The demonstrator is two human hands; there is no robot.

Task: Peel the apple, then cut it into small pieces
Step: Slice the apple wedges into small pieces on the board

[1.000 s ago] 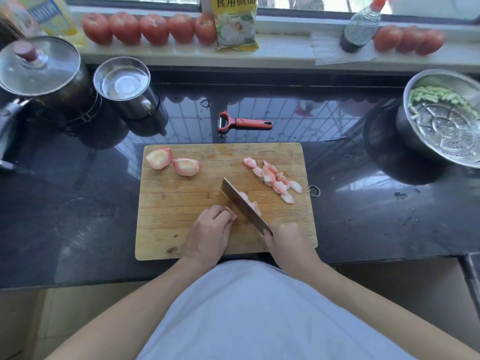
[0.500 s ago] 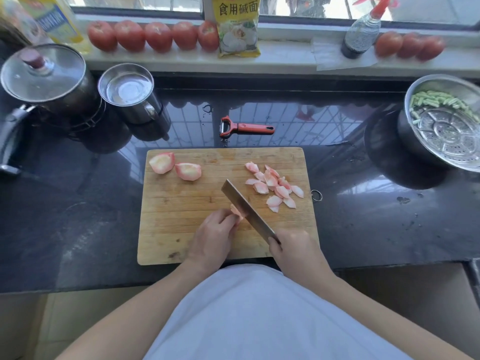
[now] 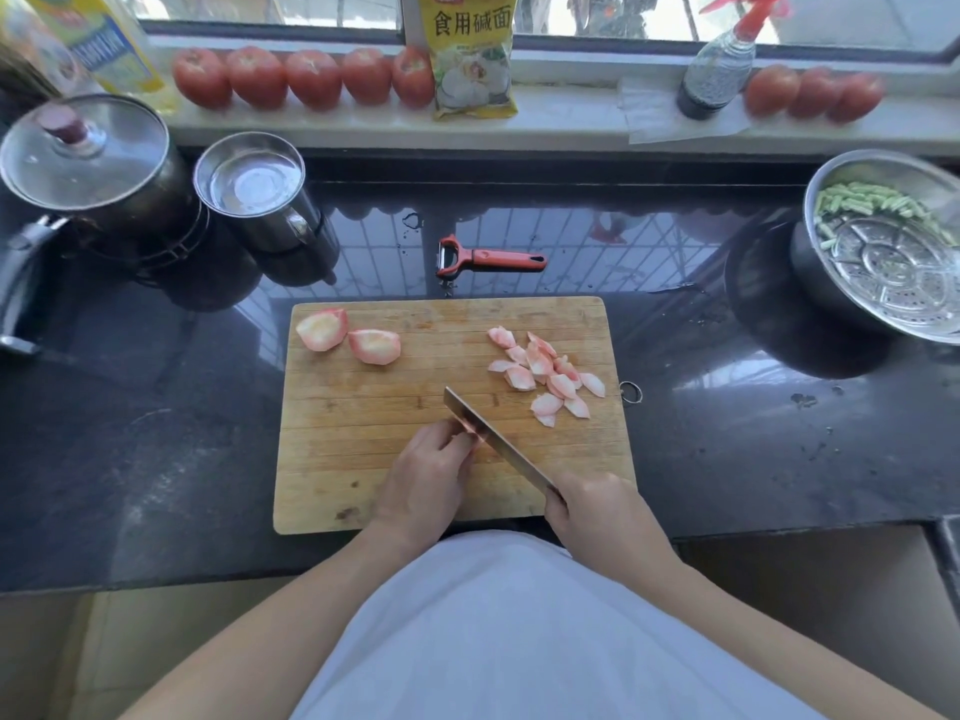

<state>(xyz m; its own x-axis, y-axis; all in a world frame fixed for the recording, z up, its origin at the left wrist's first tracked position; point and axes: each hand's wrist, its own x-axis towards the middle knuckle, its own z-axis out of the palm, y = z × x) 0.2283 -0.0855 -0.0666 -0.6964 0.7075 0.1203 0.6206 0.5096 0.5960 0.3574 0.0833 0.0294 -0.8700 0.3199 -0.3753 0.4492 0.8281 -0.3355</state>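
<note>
The knife [image 3: 496,443] in the right hand [image 3: 597,517] now stands close against the left hand [image 3: 426,480]. The apple piece [image 3: 470,440] under those fingertips is nearly gone, and the heap of cut slices [image 3: 545,376] at center right is larger and more spread out.
</note>
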